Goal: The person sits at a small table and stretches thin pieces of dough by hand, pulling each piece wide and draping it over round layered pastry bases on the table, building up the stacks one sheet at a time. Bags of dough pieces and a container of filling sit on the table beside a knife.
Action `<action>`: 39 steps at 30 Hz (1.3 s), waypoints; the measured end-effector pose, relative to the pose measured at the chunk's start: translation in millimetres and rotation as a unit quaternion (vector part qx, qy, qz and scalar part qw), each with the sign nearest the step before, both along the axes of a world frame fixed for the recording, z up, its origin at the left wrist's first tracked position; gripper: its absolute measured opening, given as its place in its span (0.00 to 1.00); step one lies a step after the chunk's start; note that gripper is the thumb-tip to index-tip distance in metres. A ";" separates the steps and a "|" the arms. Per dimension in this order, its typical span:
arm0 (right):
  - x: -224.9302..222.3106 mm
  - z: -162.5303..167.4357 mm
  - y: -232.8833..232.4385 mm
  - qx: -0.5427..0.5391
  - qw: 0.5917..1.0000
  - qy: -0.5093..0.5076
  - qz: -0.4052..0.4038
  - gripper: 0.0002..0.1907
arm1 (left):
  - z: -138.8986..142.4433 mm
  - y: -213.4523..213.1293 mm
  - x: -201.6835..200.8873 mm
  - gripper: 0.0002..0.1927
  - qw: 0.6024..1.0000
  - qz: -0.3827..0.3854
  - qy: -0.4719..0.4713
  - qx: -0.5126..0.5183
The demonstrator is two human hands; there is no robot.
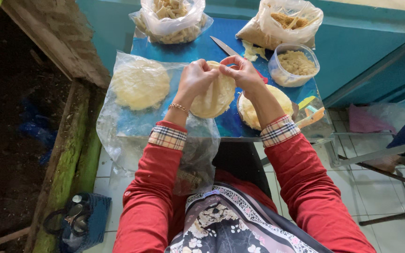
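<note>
A round pale dough wrapper (214, 96) is held up over the blue table (202, 49). My left hand (195, 77) and my right hand (242, 71) both pinch its far edge, fingertips almost touching. Under my right forearm lies a stack of round wrappers (277, 100) on a dark plate. My sleeves are red with checked cuffs, and a thin bracelet sits on my left wrist.
A stack of wrappers in a clear plastic bag (139, 84) lies left. A clear tub of yellowish filling (295, 63), a knife (225, 47), and two plastic bags of food (172, 18) (284, 23) sit at the far side. A blue basket (83, 220) stands on the floor.
</note>
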State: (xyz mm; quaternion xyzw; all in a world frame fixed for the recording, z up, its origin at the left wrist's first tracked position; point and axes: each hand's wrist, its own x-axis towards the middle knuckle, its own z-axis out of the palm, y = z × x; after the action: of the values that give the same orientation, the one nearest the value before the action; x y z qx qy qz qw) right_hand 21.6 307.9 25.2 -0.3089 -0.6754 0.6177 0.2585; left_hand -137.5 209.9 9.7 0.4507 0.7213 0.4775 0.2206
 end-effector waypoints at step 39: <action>3.4 -31.9 -36.4 0.498 0.840 -0.216 -0.010 0.12 | -30.8 -11.6 13.8 0.06 0.950 0.004 -0.249 0.190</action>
State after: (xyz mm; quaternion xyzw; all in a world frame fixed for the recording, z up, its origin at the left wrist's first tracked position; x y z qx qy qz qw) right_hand 25.0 271.5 -6.7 -0.2709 -0.9274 0.1134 0.2318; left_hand -123.6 198.3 -21.2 0.3482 0.5410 0.7036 0.3016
